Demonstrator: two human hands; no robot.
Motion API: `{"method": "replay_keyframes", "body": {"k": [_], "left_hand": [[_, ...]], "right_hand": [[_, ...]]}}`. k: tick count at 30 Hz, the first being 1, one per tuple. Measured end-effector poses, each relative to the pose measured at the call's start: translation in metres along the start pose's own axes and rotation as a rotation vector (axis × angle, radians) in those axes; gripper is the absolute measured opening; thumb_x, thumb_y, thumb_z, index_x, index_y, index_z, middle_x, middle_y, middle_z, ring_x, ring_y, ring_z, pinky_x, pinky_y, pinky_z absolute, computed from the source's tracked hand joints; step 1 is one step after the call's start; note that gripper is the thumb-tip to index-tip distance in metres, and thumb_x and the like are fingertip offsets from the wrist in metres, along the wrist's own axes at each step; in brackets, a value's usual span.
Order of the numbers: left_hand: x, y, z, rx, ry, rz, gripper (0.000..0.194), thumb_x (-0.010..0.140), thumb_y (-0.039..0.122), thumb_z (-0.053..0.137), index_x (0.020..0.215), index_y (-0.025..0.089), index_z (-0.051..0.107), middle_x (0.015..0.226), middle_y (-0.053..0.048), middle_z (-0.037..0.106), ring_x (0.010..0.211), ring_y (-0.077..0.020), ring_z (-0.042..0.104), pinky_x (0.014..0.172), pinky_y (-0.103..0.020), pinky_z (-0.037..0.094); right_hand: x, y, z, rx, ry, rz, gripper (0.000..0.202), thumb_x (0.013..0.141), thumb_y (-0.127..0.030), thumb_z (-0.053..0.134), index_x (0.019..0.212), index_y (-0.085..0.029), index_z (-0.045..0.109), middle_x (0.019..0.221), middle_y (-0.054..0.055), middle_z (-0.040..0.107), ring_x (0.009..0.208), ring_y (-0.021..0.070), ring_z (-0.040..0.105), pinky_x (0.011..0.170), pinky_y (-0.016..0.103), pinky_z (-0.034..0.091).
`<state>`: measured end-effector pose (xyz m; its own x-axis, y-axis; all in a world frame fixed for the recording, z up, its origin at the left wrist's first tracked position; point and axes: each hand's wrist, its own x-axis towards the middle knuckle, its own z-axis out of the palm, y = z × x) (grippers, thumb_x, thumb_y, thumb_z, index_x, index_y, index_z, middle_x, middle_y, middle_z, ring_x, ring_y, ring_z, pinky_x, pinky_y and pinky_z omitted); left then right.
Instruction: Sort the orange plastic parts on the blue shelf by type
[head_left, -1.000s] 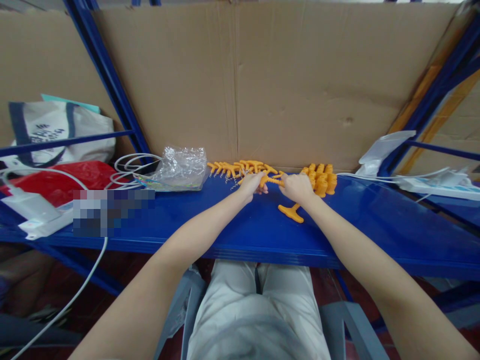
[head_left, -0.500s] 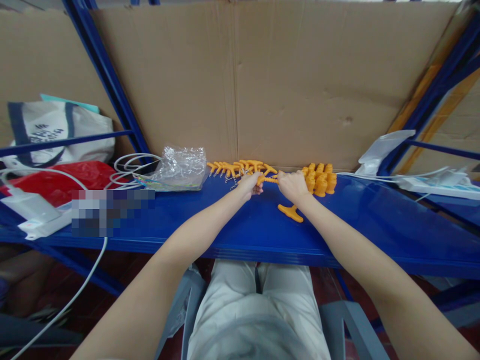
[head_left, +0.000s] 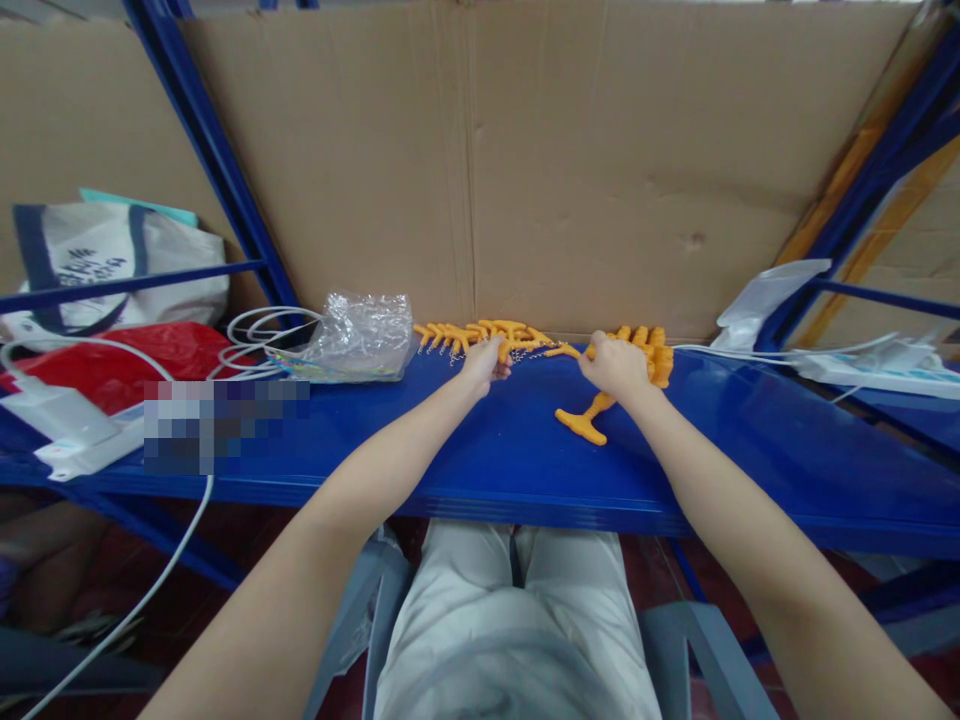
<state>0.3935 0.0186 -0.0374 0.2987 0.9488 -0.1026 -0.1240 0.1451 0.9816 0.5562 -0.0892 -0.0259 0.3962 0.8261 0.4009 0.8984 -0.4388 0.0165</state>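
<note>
My left hand (head_left: pixel 486 368) is closed on the orange handle of a corkscrew (head_left: pixel 501 350); its metal spiral seems to point right, though others behind blur into it. A gap separates it from my right hand (head_left: pixel 615 366), whose fingers are wrapped round an orange tapered plastic piece (head_left: pixel 559 351) with a thin tip sticking out leftward. Behind and left of my left hand lies a row of orange T-handled corkscrews (head_left: pixel 450 334) with bare spirals. Several stubby orange pieces (head_left: pixel 658 350) stand beside my right hand, partly hidden by it. Nearer me rests an orange T-shaped piece (head_left: pixel 581 425).
A clear plastic bag (head_left: pixel 366 335) lies on the blue shelf (head_left: pixel 487 460) at left, near white cables, a power strip (head_left: pixel 94 445) and a red bag (head_left: pixel 150 360). Cardboard (head_left: pixel 585 180) walls the back. Another power strip (head_left: pixel 885 372) sits far right.
My hands have moved apart. The orange pieces that met between them now stand separated, the corkscrew going left and the tapered piece right. More of the T-shaped piece's stem shows.
</note>
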Motion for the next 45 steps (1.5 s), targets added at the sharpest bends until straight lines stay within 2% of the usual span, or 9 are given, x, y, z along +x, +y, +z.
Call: {"method": "replay_keyframes", "body": {"k": [6,12,19,22,25,28,31,38,45], "left_hand": [[-0.011,0.001,0.005,0.064,-0.042,-0.011,0.036,0.103,0.024,0.043,0.068,0.019,0.049,0.045,0.006,0.050,0.032,-0.0060,0.042,0.043,-0.018,0.034],[-0.011,0.001,0.003,0.085,-0.056,-0.012,0.032,0.102,0.024,0.044,0.071,0.019,0.051,0.047,0.006,0.051,0.034,-0.0061,0.042,0.044,-0.018,0.035],[-0.011,-0.002,0.006,0.113,-0.085,-0.025,0.035,0.103,0.025,0.043,0.070,0.019,0.052,0.044,0.006,0.049,0.033,-0.0062,0.042,0.043,-0.017,0.034],[-0.011,-0.001,0.007,0.099,-0.088,-0.016,0.035,0.102,0.022,0.043,0.068,0.019,0.050,0.043,0.006,0.048,0.033,-0.0065,0.041,0.042,-0.018,0.034],[-0.012,0.000,0.007,0.068,-0.084,-0.020,0.034,0.100,0.019,0.044,0.066,0.020,0.048,0.041,0.007,0.044,0.032,-0.0069,0.039,0.041,-0.019,0.032],[-0.012,0.003,0.007,0.023,-0.076,-0.034,0.032,0.097,0.016,0.046,0.066,0.020,0.048,0.040,0.008,0.041,0.031,-0.0068,0.037,0.041,-0.019,0.031],[-0.012,0.004,0.006,-0.026,-0.073,-0.052,0.029,0.096,0.016,0.047,0.067,0.020,0.047,0.040,0.008,0.042,0.031,-0.0065,0.037,0.042,-0.019,0.031],[0.002,0.007,-0.001,-0.132,-0.071,-0.028,0.013,0.091,0.023,0.058,0.079,0.020,0.060,0.043,0.008,0.042,0.034,-0.0064,0.038,0.042,-0.018,0.030],[0.033,0.014,0.008,0.039,-0.127,-0.005,0.012,0.090,0.021,0.065,0.079,0.017,0.066,0.042,0.008,0.040,0.034,-0.0048,0.034,0.040,-0.017,0.029]], "right_hand": [[0.014,0.029,-0.007,0.238,-0.012,0.148,0.038,0.092,-0.031,0.045,0.119,-0.009,0.062,0.115,0.024,0.072,0.112,0.0351,0.067,0.089,0.041,0.049],[0.029,0.066,-0.001,0.371,0.063,0.313,0.040,0.092,-0.030,0.044,0.122,-0.007,0.058,0.120,0.029,0.068,0.113,0.0366,0.065,0.093,0.044,0.048],[0.030,0.072,-0.001,0.376,0.160,0.401,0.045,0.095,-0.034,0.041,0.126,-0.004,0.054,0.121,0.031,0.065,0.115,0.0371,0.063,0.097,0.046,0.045],[0.030,0.066,0.003,0.434,0.188,0.319,0.042,0.096,-0.035,0.041,0.123,-0.007,0.054,0.115,0.028,0.068,0.111,0.0361,0.064,0.094,0.046,0.045],[0.032,0.059,0.012,0.498,0.201,0.113,0.034,0.096,-0.036,0.044,0.118,-0.014,0.056,0.112,0.020,0.069,0.107,0.0320,0.064,0.092,0.043,0.046],[0.034,0.054,0.026,0.479,0.172,-0.092,0.023,0.093,-0.034,0.051,0.107,-0.019,0.060,0.114,0.015,0.068,0.109,0.0289,0.062,0.095,0.041,0.045],[0.035,0.052,0.036,0.400,0.111,-0.207,0.021,0.089,-0.030,0.058,0.105,-0.018,0.065,0.119,0.014,0.066,0.114,0.0292,0.060,0.097,0.042,0.045],[0.039,0.052,0.044,0.239,-0.022,-0.181,0.039,0.087,-0.019,0.062,0.125,-0.014,0.065,0.129,0.018,0.066,0.120,0.0300,0.061,0.101,0.042,0.045],[0.041,0.058,0.044,0.186,-0.077,-0.169,0.042,0.087,-0.015,0.060,0.128,-0.016,0.066,0.131,0.018,0.067,0.121,0.0320,0.062,0.099,0.046,0.047]]}}
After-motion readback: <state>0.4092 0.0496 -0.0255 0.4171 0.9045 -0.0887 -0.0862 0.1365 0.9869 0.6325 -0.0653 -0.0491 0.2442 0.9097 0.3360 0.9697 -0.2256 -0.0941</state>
